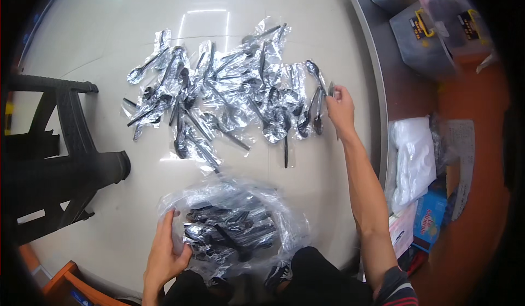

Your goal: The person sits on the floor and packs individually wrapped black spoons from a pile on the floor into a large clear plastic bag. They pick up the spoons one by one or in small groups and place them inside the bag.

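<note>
Between my feet stands a clear plastic bag (293,220), its mouth spread wide and black plastic spoons in clear wrappers (231,228) lying inside. The left side of its rim is gripped by my left hand (167,246), thumb inside and fingers outside. Farther off, many more wrapped black spoons (246,84) lie loosely heaped on the pale floor. At the right edge of that heap, my right hand (341,106) pinches a slim wrapped spoon (331,88), mostly covered by the fingers. Several single spoons (316,113) lie just left of this hand.
A black plastic stool (78,150) is at the left. Along the right runs a metal-edged shelf (375,72) with lidded plastic boxes (422,39), a white plastic-wrapped pack (412,158) and a blue carton (428,220). An orange wooden frame (78,285) sits at lower left.
</note>
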`<state>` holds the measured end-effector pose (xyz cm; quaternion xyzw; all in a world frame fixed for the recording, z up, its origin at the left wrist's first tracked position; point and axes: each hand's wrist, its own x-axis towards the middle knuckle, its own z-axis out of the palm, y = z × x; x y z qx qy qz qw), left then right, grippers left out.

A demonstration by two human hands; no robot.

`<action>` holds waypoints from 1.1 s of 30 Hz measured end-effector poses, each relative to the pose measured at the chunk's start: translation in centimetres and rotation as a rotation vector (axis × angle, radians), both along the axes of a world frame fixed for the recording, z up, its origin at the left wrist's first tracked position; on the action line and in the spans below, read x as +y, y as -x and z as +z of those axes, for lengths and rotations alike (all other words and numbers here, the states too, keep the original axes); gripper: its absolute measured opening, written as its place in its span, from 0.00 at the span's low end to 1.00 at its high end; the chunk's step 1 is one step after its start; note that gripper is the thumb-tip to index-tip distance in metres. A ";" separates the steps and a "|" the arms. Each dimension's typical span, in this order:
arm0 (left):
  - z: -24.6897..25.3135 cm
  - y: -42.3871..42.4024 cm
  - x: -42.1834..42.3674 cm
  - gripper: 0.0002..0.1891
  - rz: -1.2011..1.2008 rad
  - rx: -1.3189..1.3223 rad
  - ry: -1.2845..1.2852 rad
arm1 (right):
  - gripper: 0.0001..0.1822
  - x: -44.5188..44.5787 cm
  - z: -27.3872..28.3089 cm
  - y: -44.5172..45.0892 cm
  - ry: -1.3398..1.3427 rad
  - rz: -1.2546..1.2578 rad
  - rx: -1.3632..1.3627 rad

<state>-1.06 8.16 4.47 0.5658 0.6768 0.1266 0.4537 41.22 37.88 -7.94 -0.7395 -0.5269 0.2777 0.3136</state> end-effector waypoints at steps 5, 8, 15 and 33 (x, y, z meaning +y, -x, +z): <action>-0.4 -0.5 0.1 0.45 -0.017 -0.014 -0.017 | 0.30 3.3 -2.2 -1.4 -0.155 0.087 -0.492; -1.0 0.0 -0.4 0.45 -0.044 -0.022 -0.074 | 0.28 4.6 -4.2 -2.2 -0.111 0.132 -0.587; -0.6 0.0 -0.1 0.44 -0.041 -0.008 -0.042 | 0.22 2.4 1.4 -2.5 -0.096 -0.105 -0.383; 0.0 0.1 -0.3 0.44 0.006 0.012 -0.016 | 0.17 -8.2 6.4 8.6 -0.104 0.251 0.072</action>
